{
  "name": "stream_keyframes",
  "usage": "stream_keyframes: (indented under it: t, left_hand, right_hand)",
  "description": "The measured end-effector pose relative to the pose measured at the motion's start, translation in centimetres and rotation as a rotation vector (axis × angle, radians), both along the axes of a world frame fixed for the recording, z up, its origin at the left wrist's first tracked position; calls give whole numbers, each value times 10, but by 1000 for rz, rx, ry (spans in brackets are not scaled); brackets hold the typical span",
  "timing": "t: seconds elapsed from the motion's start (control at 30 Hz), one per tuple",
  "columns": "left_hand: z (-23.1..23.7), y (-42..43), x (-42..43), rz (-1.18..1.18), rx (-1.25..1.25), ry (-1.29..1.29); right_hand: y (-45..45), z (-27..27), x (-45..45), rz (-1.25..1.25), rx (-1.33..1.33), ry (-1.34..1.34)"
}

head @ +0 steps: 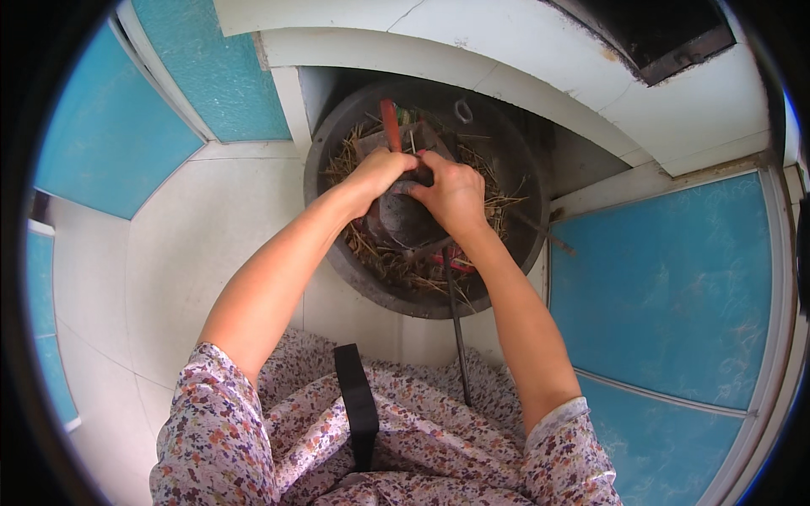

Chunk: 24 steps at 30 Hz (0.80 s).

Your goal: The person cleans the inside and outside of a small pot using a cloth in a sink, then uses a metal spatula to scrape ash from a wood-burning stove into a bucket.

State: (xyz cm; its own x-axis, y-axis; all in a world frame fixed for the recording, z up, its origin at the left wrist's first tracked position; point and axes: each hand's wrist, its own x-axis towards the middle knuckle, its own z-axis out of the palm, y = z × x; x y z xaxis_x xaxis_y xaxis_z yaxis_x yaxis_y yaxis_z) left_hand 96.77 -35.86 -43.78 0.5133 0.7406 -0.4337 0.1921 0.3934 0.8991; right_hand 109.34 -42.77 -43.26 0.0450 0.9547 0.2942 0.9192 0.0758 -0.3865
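A large dark round basin point(392, 300) holds straw and twigs. Both my hands meet over its middle. My left hand point(383, 171) lies beside the lower end of a red handle point(391, 123); whether it grips anything is hidden. My right hand point(452, 190) is bent over the top of a dark, rounded object point(402, 218), its thumb near that object's edge. Something small and red shows at my right fingertips, too small to name. A thin dark rod point(457, 329) leans from the basin towards my lap.
A white tiled counter point(493, 60) with a dark opening point(658, 31) overhangs the basin's far side. Blue cabinet doors stand on the right point(664, 291) and left point(120, 120). A stick point(550, 237) juts over the basin's right rim. White tiled floor point(221, 209) lies to the left.
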Motion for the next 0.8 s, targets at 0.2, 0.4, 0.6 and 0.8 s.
stream_keyframes:
  t: [0.2,0.4,0.6,0.8]
  left_hand:
    - [9,5,9,132,198,39]
    - [3,-3,14,276,218,-27]
    - [3,-3,4,90,-77,-25]
    - [-2,5,14,196,100,-21]
  right_hand:
    - [-5,-22,9,-249,-115,1071]
    - [-10,-21,17,-287,-41,490]
    - [0,2,3,-176,13,28]
    - [-1,-35,18,-297,-48,708]
